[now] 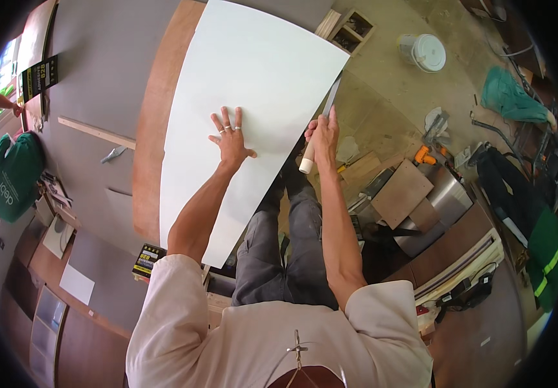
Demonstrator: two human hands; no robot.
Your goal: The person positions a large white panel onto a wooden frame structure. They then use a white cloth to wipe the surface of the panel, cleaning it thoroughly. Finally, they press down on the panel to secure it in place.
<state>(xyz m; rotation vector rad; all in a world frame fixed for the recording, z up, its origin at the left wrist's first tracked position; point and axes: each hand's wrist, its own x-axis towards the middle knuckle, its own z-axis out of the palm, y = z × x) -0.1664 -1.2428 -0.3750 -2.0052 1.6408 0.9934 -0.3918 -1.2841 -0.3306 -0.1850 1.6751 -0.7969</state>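
Note:
A large white sheet (253, 71) lies in front of me, over a brown wooden board (156, 129) that shows along its left side. My left hand (231, 137) rests flat on the white surface with its fingers spread. At the sheet's right edge, my right hand (324, 137) is closed around a file (334, 92) with a long grey metal blade and a pale round wooden handle. The blade points away from me, close along that edge; whether it touches is hard to make out. The handle's end sticks out below my fist.
Left of the sheet, a grey surface (98, 71) carries a wood strip (98, 132). Adhesive tins (149, 258) stand nearby. On the floor right are a white bucket (429, 53), an orange power tool (425, 155) and board offcuts (403, 194). Another person's hand (15, 108) shows far left.

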